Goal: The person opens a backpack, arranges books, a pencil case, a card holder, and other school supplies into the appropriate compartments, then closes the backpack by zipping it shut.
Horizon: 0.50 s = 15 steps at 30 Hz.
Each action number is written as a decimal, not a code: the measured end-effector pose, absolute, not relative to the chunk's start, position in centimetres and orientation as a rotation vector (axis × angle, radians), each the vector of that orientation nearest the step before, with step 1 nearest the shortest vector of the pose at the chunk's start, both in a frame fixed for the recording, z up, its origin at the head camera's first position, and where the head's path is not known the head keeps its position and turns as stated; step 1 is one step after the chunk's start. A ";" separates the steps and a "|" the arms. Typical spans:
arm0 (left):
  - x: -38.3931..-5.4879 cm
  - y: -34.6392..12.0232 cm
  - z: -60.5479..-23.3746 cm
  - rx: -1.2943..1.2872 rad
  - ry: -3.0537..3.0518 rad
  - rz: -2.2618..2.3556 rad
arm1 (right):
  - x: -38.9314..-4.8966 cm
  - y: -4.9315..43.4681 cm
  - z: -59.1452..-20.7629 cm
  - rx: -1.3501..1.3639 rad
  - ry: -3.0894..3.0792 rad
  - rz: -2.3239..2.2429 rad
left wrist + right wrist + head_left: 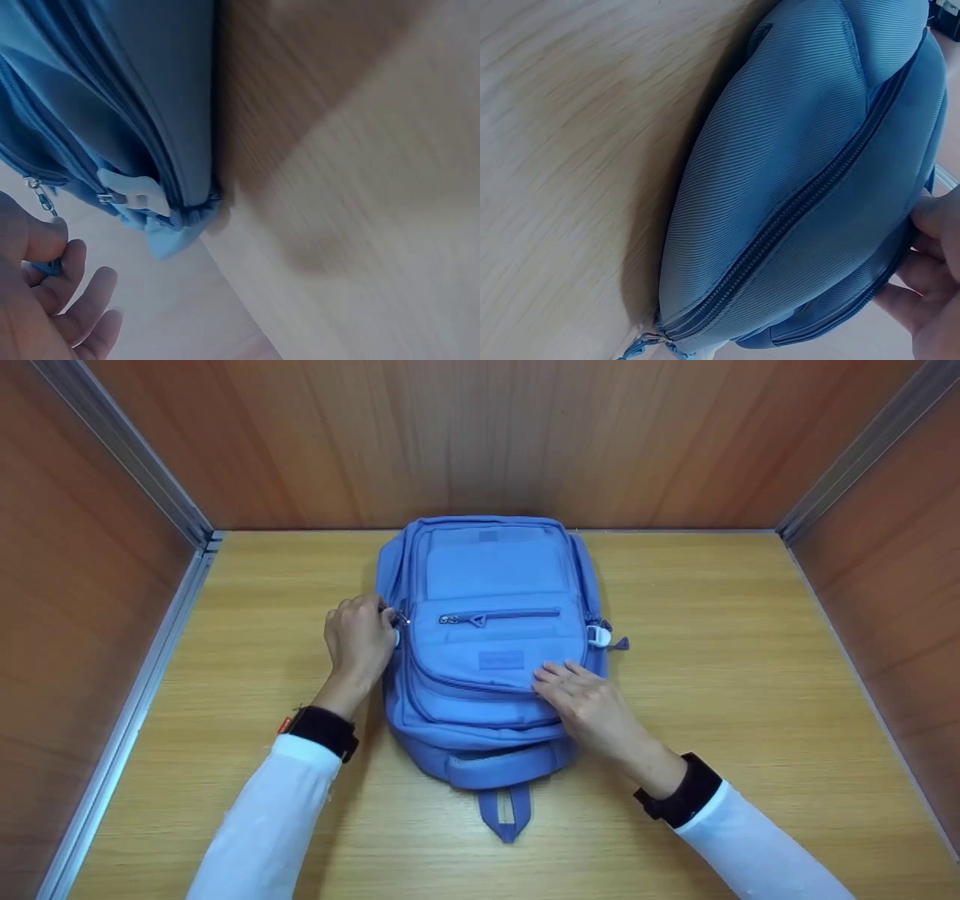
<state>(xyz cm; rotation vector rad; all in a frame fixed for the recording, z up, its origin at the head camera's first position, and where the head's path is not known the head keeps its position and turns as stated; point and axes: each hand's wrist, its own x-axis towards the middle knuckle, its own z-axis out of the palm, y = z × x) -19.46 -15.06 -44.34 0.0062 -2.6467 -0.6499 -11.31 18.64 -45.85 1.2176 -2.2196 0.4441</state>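
Note:
A blue backpack (495, 570) lies front side up on the wooden table, its carry handle (510, 769) and hanging loop (508, 832) toward me. At its left edge my left hand (360, 636) pinches a zipper pull between thumb and forefinger; the metal slider (31, 182) and short chain show in the left wrist view. The other fingers of that hand are loosely bent. My right hand (589, 705) holds the lower right edge of the front pocket (450, 664), thumb and bent fingers at the zipper seam in the right wrist view.
A white buckle (598, 636) and a dangling zipper pull (620, 644) sit at the bag's right side. On the front is a short zipped pocket (499, 616). Wooden panels (480, 442) stand behind and at both sides of the table (712, 675).

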 end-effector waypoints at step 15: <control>-22.4 -14.4 -44.8 0.038 -2.679 -0.631 | -11.3 18.7 -46.0 1.216 -2.241 0.424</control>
